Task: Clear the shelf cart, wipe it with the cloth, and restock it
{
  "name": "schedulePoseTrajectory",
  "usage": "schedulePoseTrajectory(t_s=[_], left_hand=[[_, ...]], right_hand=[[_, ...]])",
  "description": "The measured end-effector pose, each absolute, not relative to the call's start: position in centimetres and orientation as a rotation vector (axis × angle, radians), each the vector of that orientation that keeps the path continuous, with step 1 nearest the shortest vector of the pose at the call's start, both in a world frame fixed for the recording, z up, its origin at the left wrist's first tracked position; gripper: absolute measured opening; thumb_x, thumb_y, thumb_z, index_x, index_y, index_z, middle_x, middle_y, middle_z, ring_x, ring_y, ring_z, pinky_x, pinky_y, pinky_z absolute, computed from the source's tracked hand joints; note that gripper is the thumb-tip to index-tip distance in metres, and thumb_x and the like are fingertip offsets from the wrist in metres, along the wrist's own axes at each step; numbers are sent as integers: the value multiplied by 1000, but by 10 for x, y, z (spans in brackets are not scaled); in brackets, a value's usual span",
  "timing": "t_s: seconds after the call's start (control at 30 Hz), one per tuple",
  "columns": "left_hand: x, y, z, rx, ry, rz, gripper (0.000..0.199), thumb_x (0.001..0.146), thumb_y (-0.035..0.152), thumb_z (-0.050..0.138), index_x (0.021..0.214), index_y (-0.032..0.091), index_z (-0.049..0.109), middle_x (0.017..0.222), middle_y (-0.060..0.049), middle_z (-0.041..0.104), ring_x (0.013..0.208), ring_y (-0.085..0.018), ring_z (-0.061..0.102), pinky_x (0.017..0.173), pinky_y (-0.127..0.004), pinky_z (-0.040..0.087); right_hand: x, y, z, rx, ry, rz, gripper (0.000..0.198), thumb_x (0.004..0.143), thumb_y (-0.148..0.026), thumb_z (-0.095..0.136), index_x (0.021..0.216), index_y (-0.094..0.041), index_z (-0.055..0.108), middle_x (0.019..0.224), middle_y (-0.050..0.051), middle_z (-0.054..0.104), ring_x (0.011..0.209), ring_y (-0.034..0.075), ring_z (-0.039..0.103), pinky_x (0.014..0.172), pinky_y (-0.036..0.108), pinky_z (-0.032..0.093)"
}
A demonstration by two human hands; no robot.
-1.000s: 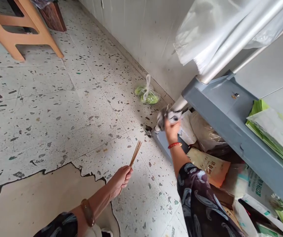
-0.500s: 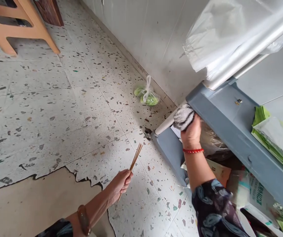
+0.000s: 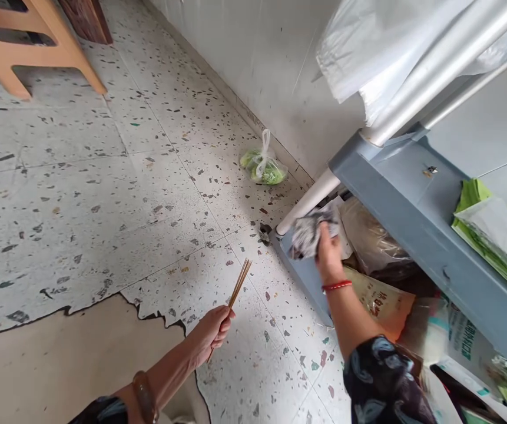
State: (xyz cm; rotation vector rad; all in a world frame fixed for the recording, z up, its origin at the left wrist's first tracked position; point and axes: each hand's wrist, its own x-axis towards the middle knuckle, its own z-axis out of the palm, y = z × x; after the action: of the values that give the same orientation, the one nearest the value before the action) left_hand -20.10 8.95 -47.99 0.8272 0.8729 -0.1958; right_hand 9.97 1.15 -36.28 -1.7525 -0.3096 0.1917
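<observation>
Several thin brown sticks in a bundle are gripped in my left hand, their upper ends pointing up and away over the speckled floor. My right hand is closed around a crumpled grey-and-white cloth, slightly blurred. The cloth is over the front corner of the grey lower shelf, beside the rack's white post. Whether it touches the shelf I cannot tell.
The grey upper shelf juts out above, with green-and-white packets on it. Plastic bags and packages fill the lower shelf. A tied bag of green vegetables lies by the wall. An orange stool stands far left.
My right hand has brought the cloth down and left, from beside the upper shelf's edge to the lower shelf's corner. My left hand has barely moved and keeps hold of the sticks.
</observation>
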Motion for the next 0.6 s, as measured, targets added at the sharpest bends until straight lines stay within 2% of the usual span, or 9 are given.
schedulePoseTrajectory(t_s=[0.1,0.17,0.27,0.33,0.43,0.53,0.6], left_hand=[[-199,95,-477,827,893,-183,41,75,60,62,76,21,50,49,12,34,37,-4,17,41,-23,12],[-195,96,-475,828,890,-183,41,75,61,61,76,21,50,49,12,33,37,-4,17,41,-23,12],[-192,93,-476,825,888,-168,40,77,59,59,77,21,50,51,12,34,38,-3,17,41,-23,12],[-195,91,-478,816,897,-167,39,78,59,57,76,21,49,50,12,33,37,-4,16,41,-23,11],[-205,90,-479,795,904,-161,37,80,56,56,76,21,49,51,11,33,39,-4,16,42,-23,12],[-211,92,-479,779,897,-148,33,83,53,57,78,20,51,54,11,35,41,-4,18,44,-23,14],[-208,92,-479,773,890,-160,33,84,52,56,78,20,51,55,10,35,41,-4,18,44,-23,14]], right_hand=[[119,45,-330,-1580,-367,11,53,92,-57,47,124,-15,53,106,7,68,91,17,68,82,34,58],[122,69,-329,-1685,-526,-148,49,94,-52,45,121,-13,56,110,9,66,100,18,66,91,36,54],[105,80,-372,-1956,-661,-212,40,91,-41,50,115,-10,59,110,14,66,107,24,62,99,43,49],[85,65,-414,-2126,-731,-107,37,85,-32,55,114,-10,61,105,16,67,104,27,62,96,47,50],[57,29,-452,-2294,-932,23,49,76,-18,56,125,-11,57,104,16,67,100,30,62,92,51,51],[48,16,-428,-2264,-1484,10,69,76,-6,50,144,-17,43,119,15,64,108,27,59,94,45,52],[58,29,-386,-2146,-1791,-164,68,84,-4,47,147,-26,40,129,11,60,118,25,55,98,43,49]])
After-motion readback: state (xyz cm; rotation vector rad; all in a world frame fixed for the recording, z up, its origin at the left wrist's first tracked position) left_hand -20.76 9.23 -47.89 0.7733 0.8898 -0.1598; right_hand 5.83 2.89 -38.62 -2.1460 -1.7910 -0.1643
